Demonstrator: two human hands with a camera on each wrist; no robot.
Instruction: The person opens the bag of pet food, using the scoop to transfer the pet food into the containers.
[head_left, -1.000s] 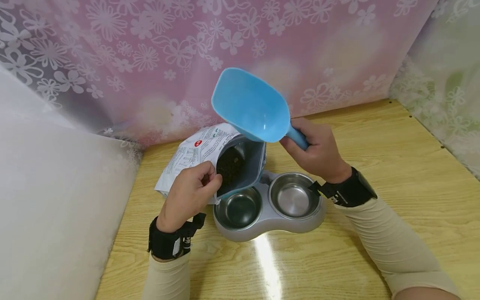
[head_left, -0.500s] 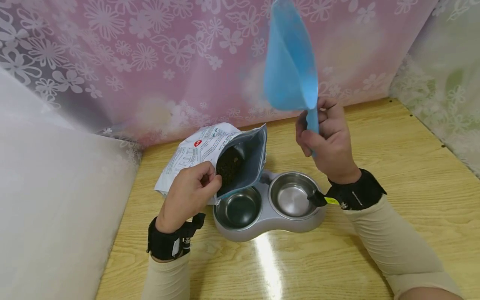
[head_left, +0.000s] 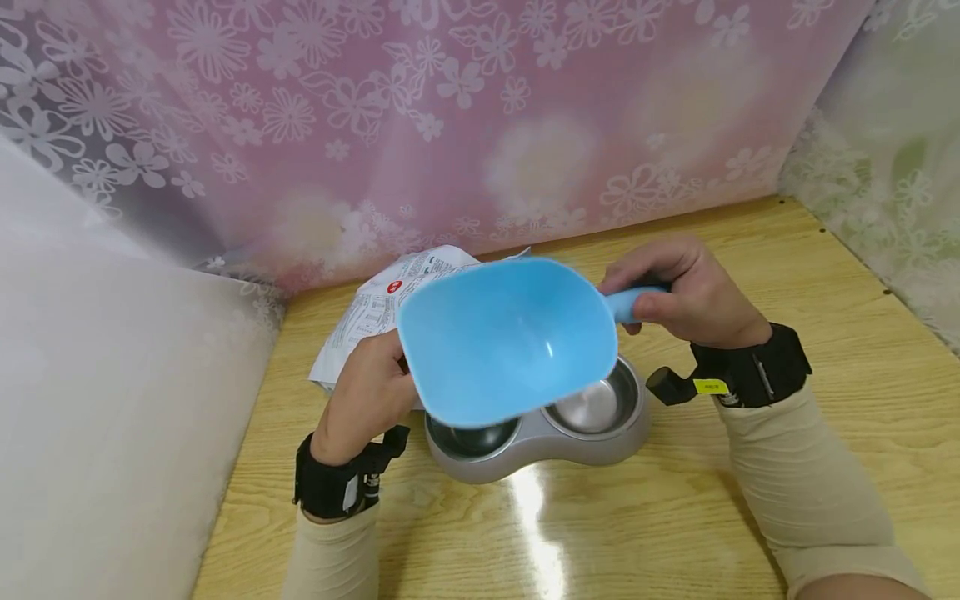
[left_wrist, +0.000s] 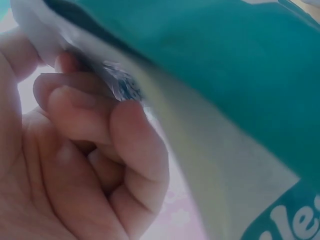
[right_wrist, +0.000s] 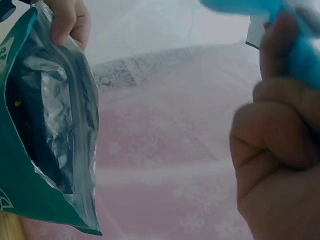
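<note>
Far left, a pale panel (head_left: 112,400) runs out of frame. Next in, the left sleeve (head_left: 337,554), cropped at the bottom, a black wristband (head_left: 330,487) above it, and here's the left hand (head_left: 367,396), fingers curled and pinching the rim of the bag (head_left: 367,308). The head view hides those fingertips; the right wrist view shows them on the bag's edge.

The bag rests on the worktop (head_left: 675,525), white printed side showing, its mouth covered in the head view. Over to the right wrist, and there's that mouth: silvery lining, teal outside, contents too dark to make out. In the left wrist view, big lettering runs off the corner.

Into the middle, and it's the blue scoop (head_left: 510,342), hollow facing the head camera, overlapping the left hand, the bag and the bowls. Below it sits the grey stand (head_left: 540,446), left bowl (head_left: 480,442) mostly covered, right bowl (head_left: 600,408) losing its upper-left part.

Across to the right hand (head_left: 697,292), fingers wrapped round the scoop's handle, thumb against it, the handle's end hidden in the grip. Its own wrist camera gets the scoop only blurred and cropped. Last, the right sleeve (head_left: 810,492), cut off at the bottom.
</note>
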